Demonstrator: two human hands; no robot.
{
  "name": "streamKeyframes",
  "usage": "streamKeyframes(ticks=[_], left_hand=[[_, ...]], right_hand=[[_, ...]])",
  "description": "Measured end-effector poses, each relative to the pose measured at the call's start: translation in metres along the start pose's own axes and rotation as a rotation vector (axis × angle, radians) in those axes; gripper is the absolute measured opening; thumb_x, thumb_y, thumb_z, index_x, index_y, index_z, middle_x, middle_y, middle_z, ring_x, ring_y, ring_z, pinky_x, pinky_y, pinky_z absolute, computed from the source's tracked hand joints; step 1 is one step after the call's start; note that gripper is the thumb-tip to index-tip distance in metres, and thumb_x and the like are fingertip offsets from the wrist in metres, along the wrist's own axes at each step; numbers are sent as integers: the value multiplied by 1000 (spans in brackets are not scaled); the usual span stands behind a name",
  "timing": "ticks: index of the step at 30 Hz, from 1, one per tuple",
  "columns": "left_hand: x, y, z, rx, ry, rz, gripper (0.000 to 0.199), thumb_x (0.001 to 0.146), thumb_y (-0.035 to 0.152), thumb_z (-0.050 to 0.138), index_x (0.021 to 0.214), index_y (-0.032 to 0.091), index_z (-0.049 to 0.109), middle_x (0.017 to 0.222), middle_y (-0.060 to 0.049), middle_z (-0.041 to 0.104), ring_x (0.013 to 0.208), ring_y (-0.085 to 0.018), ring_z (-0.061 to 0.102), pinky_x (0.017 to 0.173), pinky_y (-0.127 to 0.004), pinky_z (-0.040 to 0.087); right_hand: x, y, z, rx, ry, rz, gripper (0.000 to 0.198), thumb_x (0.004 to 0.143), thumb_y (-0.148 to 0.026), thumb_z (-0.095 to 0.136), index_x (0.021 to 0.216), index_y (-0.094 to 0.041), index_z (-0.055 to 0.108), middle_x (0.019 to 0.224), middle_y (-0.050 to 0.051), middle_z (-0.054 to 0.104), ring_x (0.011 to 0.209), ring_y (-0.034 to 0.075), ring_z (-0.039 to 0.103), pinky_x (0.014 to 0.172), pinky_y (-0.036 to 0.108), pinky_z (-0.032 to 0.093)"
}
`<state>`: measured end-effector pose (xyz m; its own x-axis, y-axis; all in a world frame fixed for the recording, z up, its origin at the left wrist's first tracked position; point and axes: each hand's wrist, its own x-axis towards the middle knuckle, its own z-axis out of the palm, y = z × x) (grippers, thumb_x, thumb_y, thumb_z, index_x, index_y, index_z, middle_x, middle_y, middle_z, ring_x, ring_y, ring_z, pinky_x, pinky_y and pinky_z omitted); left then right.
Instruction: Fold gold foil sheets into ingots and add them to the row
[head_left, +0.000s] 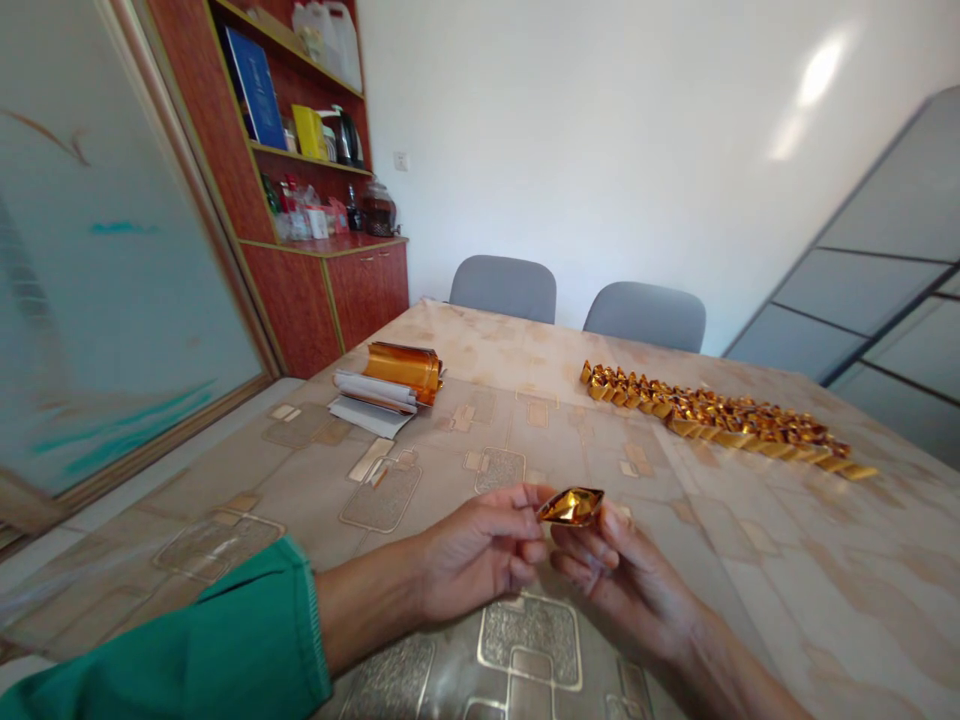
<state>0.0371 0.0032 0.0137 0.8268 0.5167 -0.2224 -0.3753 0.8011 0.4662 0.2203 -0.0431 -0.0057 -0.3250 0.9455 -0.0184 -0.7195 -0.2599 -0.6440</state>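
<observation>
A small boat-shaped piece of folded gold foil paper [574, 507] is held up over the near part of the table. My left hand [480, 545] pinches its left tip between thumb and fingers. At its right tip, my right hand [630, 565] grips it the same way, with the other fingers curled below. The hollow side of the foil boat faces up toward me. Farther off to the right, several rows of similar folded gold pieces [720, 415] stand packed together. Back left lies a stack of curled gold and silver foil sheets [394, 380].
A patterned cloth covers the table [465, 460]. Two grey chairs [504, 287] [645, 315] stand along its far side. A red-brown cabinet [330, 285] with bottles, a kettle and boxes is at the back left, beside a frosted glass door [112, 250].
</observation>
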Motion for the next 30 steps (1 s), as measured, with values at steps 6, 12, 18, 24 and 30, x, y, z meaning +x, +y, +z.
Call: streamKeyframes(ticks=[6,12,18,24,30], left_hand=[[-1,-7,5,77,-21,91,31,69,17,85,93,11,67,77,0,58,66,-6,52,61,-15,39],[-5,-8,8,6,-40,72,37,69,20,86,100,15,66,78,3,57,60,-2,48,57,-13,37],[-5,-12,10,45,-16,124,40,70,22,86,103,16,64,83,1,59,65,-4,52,62,-15,40],[-1,-8,5,90,6,212,32,75,18,78,104,13,65,83,0,58,63,-5,49,59,-17,38],[-5,-3,11,236,20,185,31,75,22,72,105,17,64,78,1,54,58,-6,41,54,-19,30]], right_hand=[[-1,7,3,-197,10,-54,25,70,-37,86,71,-16,72,54,-5,46,54,8,35,55,19,34],[-2,7,7,-343,104,-130,27,67,-41,87,73,-18,75,49,-7,46,47,5,31,49,18,27],[2,7,4,-437,168,-195,21,68,-37,86,76,-21,76,59,-3,56,51,6,38,49,19,27],[0,0,10,-263,6,12,30,76,-32,79,102,-17,72,60,-7,42,54,8,27,52,21,27],[0,-4,2,-46,9,133,27,90,-41,65,90,-15,71,63,-4,44,57,9,26,54,21,30]])
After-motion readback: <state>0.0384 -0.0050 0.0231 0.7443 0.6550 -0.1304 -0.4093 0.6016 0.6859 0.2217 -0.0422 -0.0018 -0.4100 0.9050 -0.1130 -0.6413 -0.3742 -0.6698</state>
